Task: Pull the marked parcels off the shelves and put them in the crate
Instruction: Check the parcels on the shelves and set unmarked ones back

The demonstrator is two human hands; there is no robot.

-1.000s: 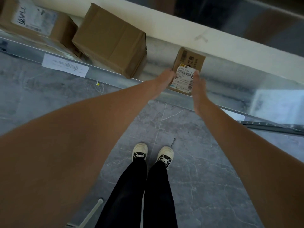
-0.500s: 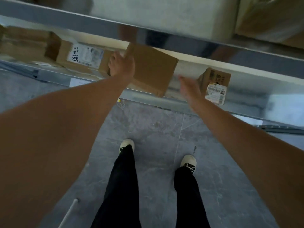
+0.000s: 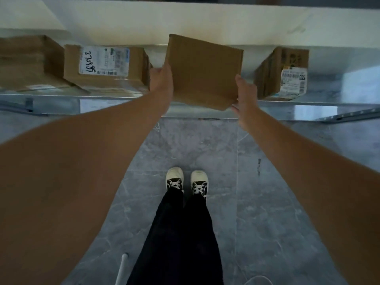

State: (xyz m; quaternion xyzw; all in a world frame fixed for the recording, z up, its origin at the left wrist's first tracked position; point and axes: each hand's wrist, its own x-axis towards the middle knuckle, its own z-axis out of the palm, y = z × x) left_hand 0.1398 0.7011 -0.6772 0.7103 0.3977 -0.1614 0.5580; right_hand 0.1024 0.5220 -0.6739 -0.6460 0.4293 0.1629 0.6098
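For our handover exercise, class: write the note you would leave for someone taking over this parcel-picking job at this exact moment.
Left hand grips the left side of the plain box; right hand holds its lower right corner.
The box is tilted, its near edge past the shelf edge.
Resting on the shelf: the box with the handwritten label to the left, the small labelled box to the right.
No crate in view.
Done: box gripped. Left: carry it to the crate, then check the others.
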